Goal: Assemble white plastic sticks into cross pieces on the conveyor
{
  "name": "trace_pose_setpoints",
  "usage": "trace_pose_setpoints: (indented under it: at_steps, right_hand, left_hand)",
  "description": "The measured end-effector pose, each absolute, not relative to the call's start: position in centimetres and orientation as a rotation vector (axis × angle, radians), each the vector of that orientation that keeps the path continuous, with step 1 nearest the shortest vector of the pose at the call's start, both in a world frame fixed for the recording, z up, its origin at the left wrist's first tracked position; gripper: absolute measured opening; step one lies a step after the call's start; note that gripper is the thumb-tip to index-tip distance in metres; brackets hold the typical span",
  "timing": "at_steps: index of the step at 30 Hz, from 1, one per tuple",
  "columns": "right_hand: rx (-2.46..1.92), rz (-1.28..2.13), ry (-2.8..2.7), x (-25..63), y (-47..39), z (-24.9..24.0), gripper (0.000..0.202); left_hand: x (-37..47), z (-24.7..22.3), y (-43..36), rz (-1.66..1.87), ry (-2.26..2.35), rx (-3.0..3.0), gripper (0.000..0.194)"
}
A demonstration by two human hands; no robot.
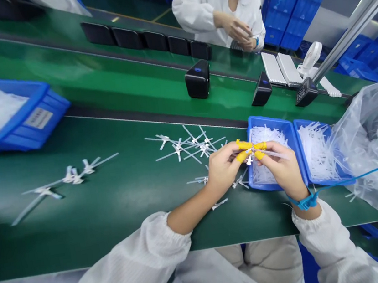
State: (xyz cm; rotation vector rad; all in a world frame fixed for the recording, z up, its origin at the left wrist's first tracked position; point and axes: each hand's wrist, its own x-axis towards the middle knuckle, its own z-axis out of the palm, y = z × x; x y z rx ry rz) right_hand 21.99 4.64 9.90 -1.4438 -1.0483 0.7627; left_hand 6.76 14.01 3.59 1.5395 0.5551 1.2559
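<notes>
My left hand [228,162] and my right hand [277,158] meet above the nearer blue bin, with yellow covers on thumbs and forefingers. Between the fingertips is a small white plastic connector [249,160], pinched by the left. A thin translucent tube [273,153] runs from it under my right fingers, which grip it. Whether the tube sits inside the connector is hidden by the fingers. Left of my hands lies a loose pile of white connectors with tubes [203,148]. Another short row of connectors with tubes [76,174] lies farther left.
Two blue bins of short tubes stand at right, one below my hands, one beside it [317,151]. A clear plastic bag [371,137] hangs over the right end. A large blue bin [39,118] stands at left. Black devices [198,79] line the ledge; a co-worker [221,13] sits opposite.
</notes>
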Motion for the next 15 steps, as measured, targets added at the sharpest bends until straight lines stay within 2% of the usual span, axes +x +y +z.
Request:
trace_pose_setpoints:
  at_steps: [9,15]
  right_hand:
    - [-1.483,0.796,-1.034,22.08,4.76,10.00,0.018]
    - [-1.463,0.859,-0.991,22.13,4.77,9.97,0.013]
  left_hand:
    - [6.44,3.36,14.01,1.355,0.479,1.737,0.010]
    - [6.14,3.57,14.20,1.403,0.388,1.904,0.014]
